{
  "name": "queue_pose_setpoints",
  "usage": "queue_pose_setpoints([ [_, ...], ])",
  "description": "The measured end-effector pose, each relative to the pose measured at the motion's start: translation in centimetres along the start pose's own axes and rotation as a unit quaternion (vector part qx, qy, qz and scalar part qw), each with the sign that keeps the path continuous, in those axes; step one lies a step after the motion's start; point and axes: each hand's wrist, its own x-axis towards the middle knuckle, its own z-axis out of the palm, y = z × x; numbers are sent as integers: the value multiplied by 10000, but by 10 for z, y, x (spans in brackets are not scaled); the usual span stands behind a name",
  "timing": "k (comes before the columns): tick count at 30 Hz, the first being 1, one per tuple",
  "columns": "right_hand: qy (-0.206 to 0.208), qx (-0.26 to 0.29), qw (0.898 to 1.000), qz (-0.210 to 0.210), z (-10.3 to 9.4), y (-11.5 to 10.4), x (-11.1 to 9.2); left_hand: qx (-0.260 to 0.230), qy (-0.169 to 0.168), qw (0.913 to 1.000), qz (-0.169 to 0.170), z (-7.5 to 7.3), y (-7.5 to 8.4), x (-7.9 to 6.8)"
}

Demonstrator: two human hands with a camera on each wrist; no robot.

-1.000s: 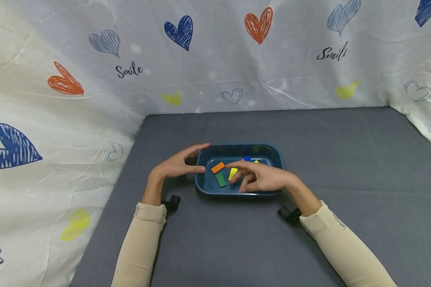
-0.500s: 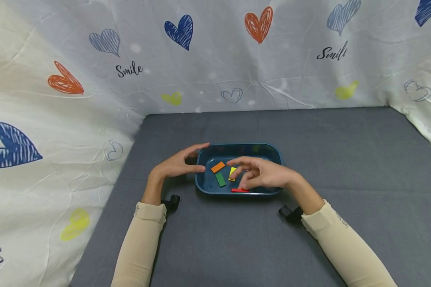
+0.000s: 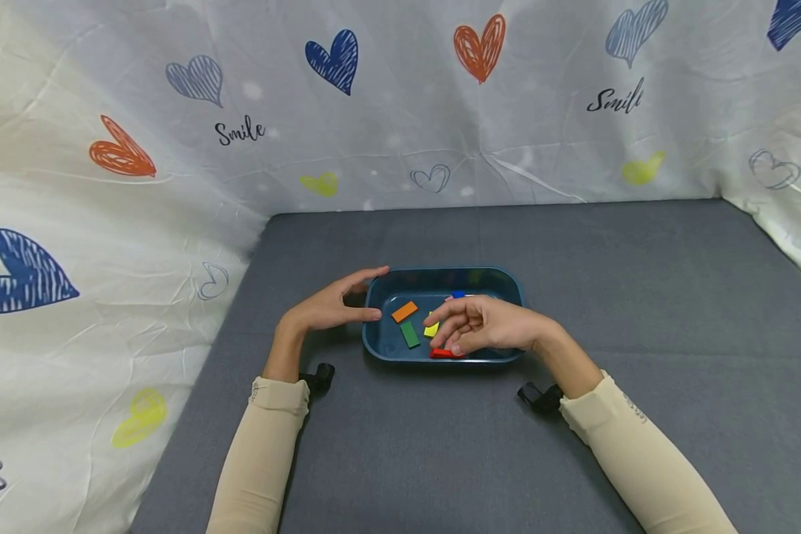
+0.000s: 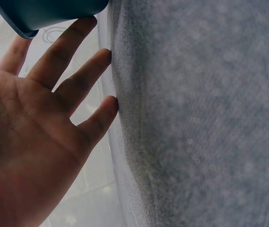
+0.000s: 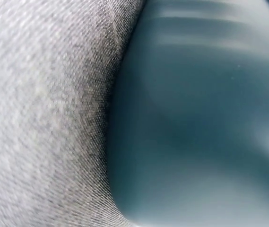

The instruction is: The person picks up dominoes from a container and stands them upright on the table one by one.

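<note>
A dark teal tray [image 3: 390, 278] with a raised rim holds several small flat blocks. Its left end lies between the thumb and spread fingers of my left hand [image 3: 327, 305]; in the left wrist view those fingers [image 4: 58, 56] are straight, beside the tray's outer wall [image 4: 54, 9]. My right hand [image 3: 490, 324] reaches in over the right side, thumb and fingertip pinching a red block [image 3: 442, 354] by the near wall. Close to its fingers lies a yellow block [image 3: 431, 330]. An orange block [image 3: 404, 311] and a green block [image 3: 410, 334] sit farther left. Part of a blue block [image 3: 458, 294] shows behind the hand.
Grey cloth [image 3: 400, 460] covers the table. A white curtain [image 3: 400, 126] printed with hearts stands behind and at the left. The right wrist view holds only the tray's outer wall [image 5: 191, 118] and cloth [image 5: 44, 118]; the right hand is outside it.
The right hand has shifted slightly, its fingers drawing in toward the red block, which was hidden a second ago and now looks slightly tilted. The left hand and tray stay put.
</note>
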Motion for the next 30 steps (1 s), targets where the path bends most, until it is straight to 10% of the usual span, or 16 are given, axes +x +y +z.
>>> queue_pose_setpoints([
  [30, -427, -813, 9955, -230, 0, 2, -3, -46, -42, 10000, 30, 1, 1, -1],
])
